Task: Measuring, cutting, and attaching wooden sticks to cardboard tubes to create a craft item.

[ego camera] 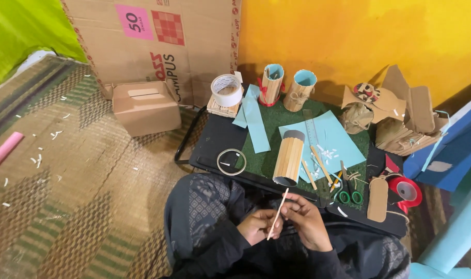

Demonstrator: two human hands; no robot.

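Note:
A thin wooden craft stick (278, 213) stands tilted between my two hands over my lap. My left hand (258, 226) pinches its lower part and my right hand (309, 220) holds its middle with the fingers curled. Just beyond them a cylinder clad in wooden sticks (288, 158) lies on a low black table (215, 144). Loose sticks (318, 165) rest on a light blue paper sheet (334, 139) beside it.
Green-handled scissors (348, 195), a red tape roll (407, 190), a clear tape ring (231, 161) and a white tape roll (226, 90) sit on the table. Two stick-clad cups (286, 87), cardboard pieces (401, 121), a small cardboard box (146, 106) and a woven mat (65, 181) surround it.

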